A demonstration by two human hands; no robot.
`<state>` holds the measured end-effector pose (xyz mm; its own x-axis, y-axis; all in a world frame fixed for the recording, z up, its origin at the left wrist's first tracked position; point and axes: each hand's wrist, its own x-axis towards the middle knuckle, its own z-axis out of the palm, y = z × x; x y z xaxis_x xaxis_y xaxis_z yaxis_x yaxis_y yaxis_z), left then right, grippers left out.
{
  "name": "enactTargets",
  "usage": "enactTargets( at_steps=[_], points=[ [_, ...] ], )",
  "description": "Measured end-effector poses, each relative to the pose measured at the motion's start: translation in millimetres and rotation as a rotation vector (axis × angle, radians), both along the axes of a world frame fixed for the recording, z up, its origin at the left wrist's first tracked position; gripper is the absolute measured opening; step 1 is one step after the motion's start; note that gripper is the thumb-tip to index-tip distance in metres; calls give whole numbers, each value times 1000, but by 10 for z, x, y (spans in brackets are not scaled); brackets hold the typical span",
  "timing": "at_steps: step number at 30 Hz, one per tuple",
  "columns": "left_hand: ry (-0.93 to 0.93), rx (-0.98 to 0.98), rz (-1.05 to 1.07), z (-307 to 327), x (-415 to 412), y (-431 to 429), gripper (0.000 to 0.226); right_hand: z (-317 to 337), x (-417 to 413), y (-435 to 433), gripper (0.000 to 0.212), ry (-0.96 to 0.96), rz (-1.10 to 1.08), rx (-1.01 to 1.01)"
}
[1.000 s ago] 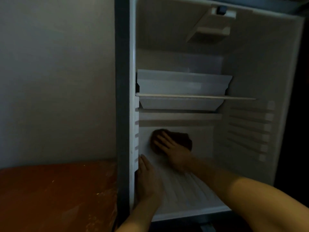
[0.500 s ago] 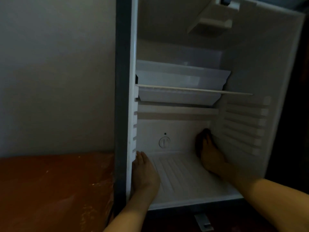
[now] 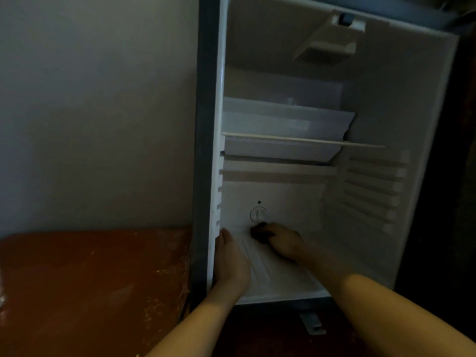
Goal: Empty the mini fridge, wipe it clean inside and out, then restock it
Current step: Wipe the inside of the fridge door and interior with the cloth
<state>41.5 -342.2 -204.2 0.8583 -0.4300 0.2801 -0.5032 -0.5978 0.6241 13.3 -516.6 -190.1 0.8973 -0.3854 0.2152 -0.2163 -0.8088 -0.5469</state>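
Note:
The mini fridge [image 3: 373, 104] stands open, white inside, with nothing on its ribbed floor. My right hand [image 3: 282, 243] is deep inside at the back of the floor, holding a dark cloth [image 3: 258, 231] down against it, just below the round dial [image 3: 258, 214] on the rear wall. Most of the cloth is hidden under the fingers. My left hand [image 3: 230, 258] rests flat with straight fingers against the fridge's left inner wall near the front edge.
A white tray [image 3: 283, 117] sits on a thin shelf [image 3: 304, 141] in the upper half. Shelf ridges line the right wall [image 3: 373, 186]. A reddish-brown surface [image 3: 90, 287] lies to the left of the fridge, below a pale wall.
My right hand has swept the cloth from the back wall's left to the right corner, then back left to under the dial. My left hand has stayed on the left wall.

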Motion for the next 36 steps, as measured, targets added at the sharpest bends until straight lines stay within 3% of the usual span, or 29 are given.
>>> enactTargets(
  at_steps=[2,5,11,16,18,23,25,28,32,34,36],
  points=[
    [30,-118,-46,-31,-50,48,65,29,156,334,35,45,114,-59],
    [105,-293,-84,-8,-149,110,64,81,258,754,37,114,194,-153],
    [315,-525,-102,148,-276,172,56,83,-492,1078,40,93,288,-164],
    [355,-471,-109,121,-282,189,57,-34,-1189,858,47,43,521,-271],
    [358,-442,-94,97,-264,192,57,-50,-1493,446,54,56,440,-313],
    [332,-423,-99,44,-313,208,60,-109,-1963,-360,42,128,61,-426],
    [339,-442,-102,55,-333,213,61,-130,-1836,-219,47,132,28,-489],
    [315,-395,-108,63,-357,225,62,-157,-1559,336,46,36,156,-542],
    [260,-382,-112,49,-362,219,55,-109,-1335,1118,40,-65,358,-420],
    [246,-417,-105,28,-365,192,51,-127,-1328,1084,41,-57,378,-420],
    [217,-312,-123,20,-363,151,51,-123,-1400,748,45,-11,290,-430]
  ],
)
